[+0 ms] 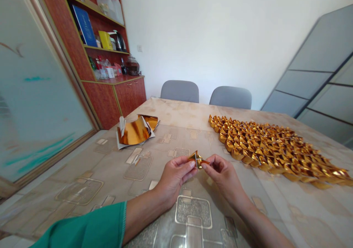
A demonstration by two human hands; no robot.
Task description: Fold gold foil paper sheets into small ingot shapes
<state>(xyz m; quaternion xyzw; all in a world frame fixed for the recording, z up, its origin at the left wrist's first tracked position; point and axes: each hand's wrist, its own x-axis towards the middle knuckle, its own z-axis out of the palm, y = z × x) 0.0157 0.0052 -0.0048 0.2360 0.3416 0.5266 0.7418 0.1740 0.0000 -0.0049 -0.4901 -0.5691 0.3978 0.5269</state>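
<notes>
Between my two hands is a small folded piece of gold foil paper [198, 160], held just above the table with a pale edge showing across its middle. My left hand [178, 172] pinches its left side between thumb and fingers. On the right side, the thumb and fingertips of my right hand [222, 171] grip the other end. Rows of folded gold paper ingots [264, 145] stand close together on the right of the table. Off to the left lies a loose stack of gold foil sheets [135, 131], curled, with white undersides showing.
A patterned plastic cover lies over the table [165, 200]. Two grey chairs [179, 90] stand at its far edge. A red-brown cabinet [114, 93] with bottles and a kettle is at the back left, beside a frosted sliding door [41, 93].
</notes>
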